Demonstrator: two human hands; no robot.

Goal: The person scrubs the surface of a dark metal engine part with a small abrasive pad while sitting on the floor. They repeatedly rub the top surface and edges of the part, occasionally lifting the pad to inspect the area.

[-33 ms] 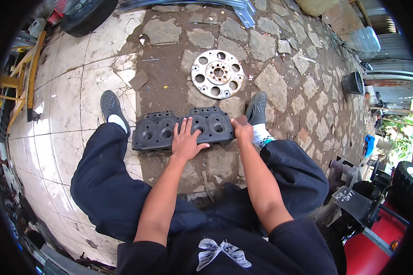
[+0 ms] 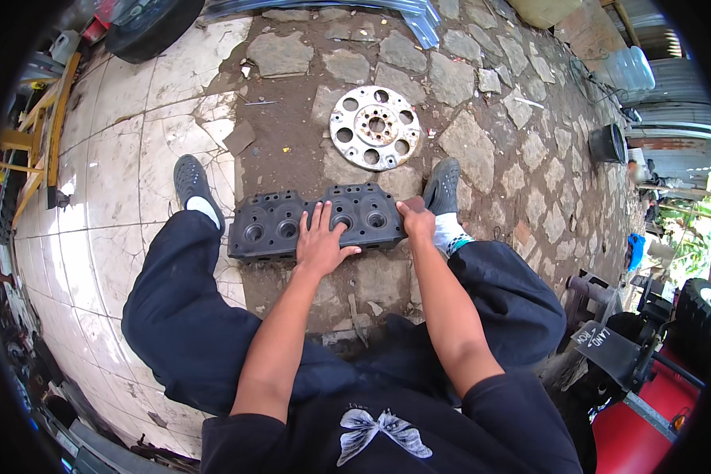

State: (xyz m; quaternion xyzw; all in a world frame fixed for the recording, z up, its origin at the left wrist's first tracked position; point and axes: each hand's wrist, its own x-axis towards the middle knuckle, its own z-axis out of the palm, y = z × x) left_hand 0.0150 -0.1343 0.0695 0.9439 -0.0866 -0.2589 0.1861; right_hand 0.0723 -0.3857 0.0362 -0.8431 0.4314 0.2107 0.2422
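Observation:
A dark grey engine cylinder head lies on the ground between my feet, its row of round ports facing up. My left hand rests flat on the middle of it, open, with the fingers spread. At its right end, my right hand is closed on a small brown piece that looks like folded sandpaper. The fingers hide part of that piece. Beyond the cylinder head, a round pale metal flywheel plate with large holes and rust at its centre lies flat on the stones.
Cracked white tiles cover the left side, and stone paving set in dirt the right. A tyre stands at the far left near a wooden frame. A black bucket is at right, and a red machine at near right.

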